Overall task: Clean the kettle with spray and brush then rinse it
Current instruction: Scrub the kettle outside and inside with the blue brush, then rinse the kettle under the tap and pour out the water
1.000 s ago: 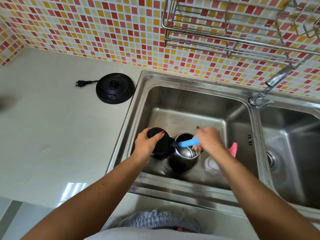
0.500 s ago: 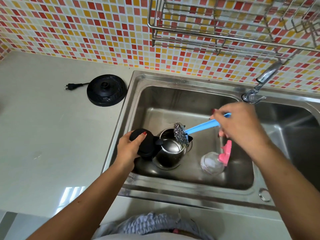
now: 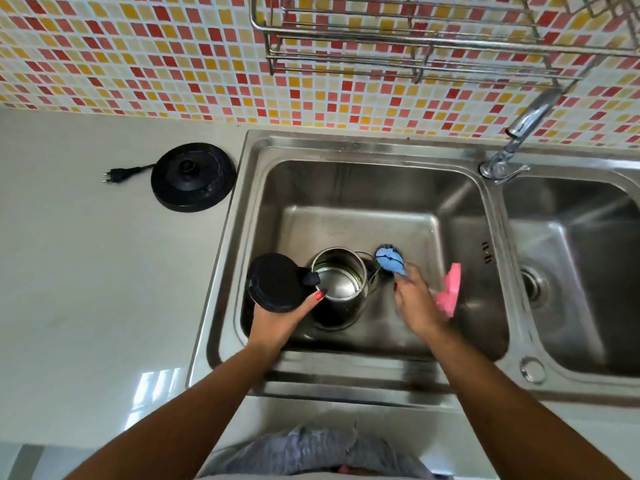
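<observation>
Kettle base [image 3: 193, 177] on counter [image 3: 86, 271]; wire rack [image 3: 415, 39] overhead.

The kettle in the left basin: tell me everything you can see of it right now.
The kettle is a shiny steel pot with black trim, standing upright on the floor of the left sink basin. Its round black lid is hinged fully open, and the left hand steadies it there. The interior looks bare metal and reflective; whether it holds water is unclear. The brush in the right hand sits just outside its far right rim.
</observation>
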A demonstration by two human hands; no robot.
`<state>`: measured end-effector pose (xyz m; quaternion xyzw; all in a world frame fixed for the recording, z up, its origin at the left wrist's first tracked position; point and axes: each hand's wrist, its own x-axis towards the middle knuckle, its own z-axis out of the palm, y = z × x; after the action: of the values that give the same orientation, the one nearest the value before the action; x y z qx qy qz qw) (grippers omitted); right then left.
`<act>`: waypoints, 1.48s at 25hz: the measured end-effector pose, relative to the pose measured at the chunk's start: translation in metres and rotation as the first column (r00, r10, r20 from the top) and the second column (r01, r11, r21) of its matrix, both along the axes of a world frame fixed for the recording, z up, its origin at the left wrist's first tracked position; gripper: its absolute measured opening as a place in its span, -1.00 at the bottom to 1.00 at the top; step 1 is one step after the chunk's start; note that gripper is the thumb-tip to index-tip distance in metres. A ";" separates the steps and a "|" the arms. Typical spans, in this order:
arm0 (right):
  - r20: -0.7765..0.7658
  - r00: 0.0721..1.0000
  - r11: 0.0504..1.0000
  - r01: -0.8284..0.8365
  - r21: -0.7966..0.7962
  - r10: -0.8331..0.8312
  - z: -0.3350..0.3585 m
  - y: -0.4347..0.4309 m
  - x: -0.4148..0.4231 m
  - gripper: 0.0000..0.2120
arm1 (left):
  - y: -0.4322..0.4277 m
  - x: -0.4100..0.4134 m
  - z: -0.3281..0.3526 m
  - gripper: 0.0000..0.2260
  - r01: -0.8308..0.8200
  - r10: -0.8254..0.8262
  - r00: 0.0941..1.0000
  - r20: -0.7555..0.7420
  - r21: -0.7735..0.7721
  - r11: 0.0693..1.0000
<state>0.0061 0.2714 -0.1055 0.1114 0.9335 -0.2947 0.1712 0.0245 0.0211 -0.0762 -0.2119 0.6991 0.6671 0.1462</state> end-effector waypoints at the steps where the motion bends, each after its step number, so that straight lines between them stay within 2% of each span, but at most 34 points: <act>1: 0.096 0.994 0.998 -0.058 0.034 0.055 -0.013 -0.001 0.004 -0.52 | 0.001 -0.002 -0.003 -0.14 -0.016 0.016 1.000 0.010 0.000 1.000; 3: 0.257 0.949 0.971 -0.214 0.111 0.179 -0.037 0.000 0.012 -0.34 | 0.001 -0.007 -0.009 -0.08 -0.065 0.064 0.997 0.037 0.036 0.997; 4: 0.332 0.917 0.957 -0.269 0.110 0.220 -0.045 -0.002 0.015 -0.27 | 0.001 -0.010 -0.011 -0.12 -0.085 0.083 0.996 0.037 0.051 0.995; 6: 0.417 0.882 0.963 -0.264 0.054 0.219 -0.048 -0.004 0.017 -0.28 | 0.004 -0.015 -0.011 -0.27 -0.103 0.102 0.994 0.029 0.050 0.993; 7: 0.412 0.889 0.974 -0.224 0.012 0.200 -0.041 -0.004 0.018 -0.33 | 0.006 -0.018 -0.010 -0.29 -0.110 0.109 0.994 0.021 0.030 0.993; 9: 0.330 0.935 0.991 -0.111 -0.077 0.131 -0.020 -0.001 0.014 -0.46 | 0.011 -0.023 -0.002 -0.29 -0.114 0.114 0.993 -0.031 -0.020 0.993; 12: 0.043 0.999 0.971 0.041 -0.234 -0.032 0.026 0.018 -0.005 -0.53 | 0.019 -0.032 0.019 -0.29 -0.135 0.128 0.984 -0.121 -0.055 0.989; 15: -0.215 0.950 0.953 0.171 -0.250 -0.227 0.070 0.068 -0.048 -0.48 | 0.036 -0.043 0.043 -0.54 -0.143 0.131 0.970 -0.203 -0.047 0.989; 17: -0.309 0.905 0.950 0.236 -0.206 -0.292 0.091 0.111 -0.082 -0.45 | 0.054 -0.051 0.060 -0.47 -0.160 0.148 0.961 -0.233 -0.035 0.986; 20: -0.288 0.898 0.939 0.286 -0.192 -0.333 0.102 0.155 -0.119 -0.49 | 0.084 -0.063 0.080 -0.31 -0.201 0.184 0.940 -0.287 -0.031 0.979; 22: -0.313 0.894 0.942 0.268 -0.202 -0.321 0.104 0.159 -0.128 -0.52 | 0.103 -0.071 0.086 -0.29 -0.245 0.221 0.924 -0.313 -0.040 0.969; 24: -0.369 0.897 0.967 0.199 -0.157 -0.245 0.097 0.157 -0.133 -0.53 | 0.122 -0.078 0.087 -0.32 -0.296 0.278 0.919 -0.278 -0.023 0.955; 25: -0.383 0.902 0.976 0.148 -0.160 -0.200 0.087 0.158 -0.136 -0.54 | 0.130 -0.082 0.087 -0.34 -0.301 0.288 0.924 -0.253 -0.016 0.953; 27: -0.306 0.945 0.971 0.039 -0.234 -0.112 0.069 0.158 -0.137 -0.56 | 0.144 -0.089 0.088 -0.43 -0.288 0.272 0.936 -0.224 -0.039 0.957; 30: -0.159 0.987 0.955 -0.011 -0.296 -0.038 0.053 0.165 -0.143 -0.65 | 0.164 -0.100 0.094 -0.70 -0.257 0.195 0.942 -0.272 -0.212 0.943; 31: -0.127 0.990 0.936 0.013 -0.351 -0.061 0.053 0.165 -0.144 -0.68 | 0.168 -0.104 0.096 -0.71 -0.250 0.171 0.944 -0.280 -0.275 0.928; 34: -0.039 0.982 0.794 0.127 -0.594 -0.186 0.075 0.151 -0.133 -0.76 | 0.178 -0.119 0.089 -0.46 -0.205 0.111 0.948 -0.300 -0.303 0.931; 36: -0.081 0.966 0.721 0.127 -0.682 -0.247 0.087 0.132 -0.114 -0.71 | 0.187 -0.124 0.084 -0.43 -0.187 0.088 0.945 -0.315 -0.299 0.936; 37: -0.152 0.953 0.746 0.099 -0.658 -0.261 0.093 0.120 -0.103 -0.64 | 0.193 -0.126 0.083 -0.45 -0.175 0.075 0.945 -0.317 -0.300 0.938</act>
<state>-0.0971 0.3915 -0.0126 0.1004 0.7737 -0.6228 0.0581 -0.1017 0.2137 0.0068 -0.1733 0.7981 0.5755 -0.0421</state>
